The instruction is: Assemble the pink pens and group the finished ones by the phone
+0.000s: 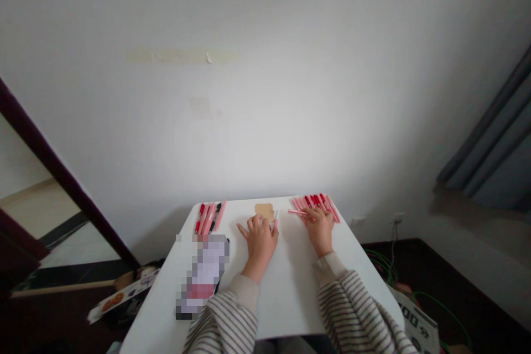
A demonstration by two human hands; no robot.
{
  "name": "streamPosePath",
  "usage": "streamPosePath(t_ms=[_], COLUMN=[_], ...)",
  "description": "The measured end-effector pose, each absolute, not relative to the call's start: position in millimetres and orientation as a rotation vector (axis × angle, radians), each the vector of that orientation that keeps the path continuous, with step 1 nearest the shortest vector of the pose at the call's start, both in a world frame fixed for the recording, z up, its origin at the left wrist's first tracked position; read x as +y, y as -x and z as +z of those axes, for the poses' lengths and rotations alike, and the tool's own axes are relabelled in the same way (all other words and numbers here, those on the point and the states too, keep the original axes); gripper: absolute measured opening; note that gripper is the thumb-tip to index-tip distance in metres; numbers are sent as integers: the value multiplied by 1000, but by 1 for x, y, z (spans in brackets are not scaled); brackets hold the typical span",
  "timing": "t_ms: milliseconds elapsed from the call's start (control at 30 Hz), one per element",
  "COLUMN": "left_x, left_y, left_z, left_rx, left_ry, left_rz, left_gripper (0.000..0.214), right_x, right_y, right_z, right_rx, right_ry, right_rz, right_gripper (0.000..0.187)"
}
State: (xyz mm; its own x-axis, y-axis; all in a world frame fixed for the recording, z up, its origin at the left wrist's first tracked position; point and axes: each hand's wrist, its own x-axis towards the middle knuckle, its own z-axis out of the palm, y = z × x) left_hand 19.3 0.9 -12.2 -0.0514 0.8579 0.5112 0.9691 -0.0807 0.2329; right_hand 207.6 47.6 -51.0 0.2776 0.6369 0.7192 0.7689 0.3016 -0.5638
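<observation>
My left hand (260, 238) rests on the white table (286, 293) with its fingers curled round a thin pink pen (275, 221). Just beyond it lies a small tan patch (264, 211). My right hand (319, 225) lies on the near edge of a pile of pink and red pens (317, 202) at the table's far right, its fingers bent over one pink pen (297, 212) that sticks out to the left. Both sleeves are striped.
A second row of pink, red and black pens (209, 215) lies at the table's far left. A blurred-out flat object (203, 276) sits on the left side. Boxes (124, 296) and green cables (388, 268) lie on the dark floor. A white wall stands close behind.
</observation>
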Motion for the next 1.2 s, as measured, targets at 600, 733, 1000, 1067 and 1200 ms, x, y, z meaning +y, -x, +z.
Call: streamPosePath(t_ms=[600,733,1000,1067,1200], left_x=[9,16,19,18,17], left_y=[-27,-33,-33,-33,-34], left_z=[-8,-8,-7,-8,-7], left_rx=[-2023,-2059,-2103,-2107,-2102], left_ry=[2199,2214,2259,2252,2246], left_rz=[-974,-1045,-1060,-1052,-1035], left_gripper=[21,19,9,8,7], right_x=[22,19,18,19,20], right_y=[-199,-201,-199,-199,-199], right_z=[-29,-28,-28,-29,-29], right_rx=[-1594,-1627,-1699,-1709,-1725], right_ry=[1528,1550,1545,1537,1519], right_rz=[-127,-142,-108,-135,-191], right_gripper=[17,16,17,17,19])
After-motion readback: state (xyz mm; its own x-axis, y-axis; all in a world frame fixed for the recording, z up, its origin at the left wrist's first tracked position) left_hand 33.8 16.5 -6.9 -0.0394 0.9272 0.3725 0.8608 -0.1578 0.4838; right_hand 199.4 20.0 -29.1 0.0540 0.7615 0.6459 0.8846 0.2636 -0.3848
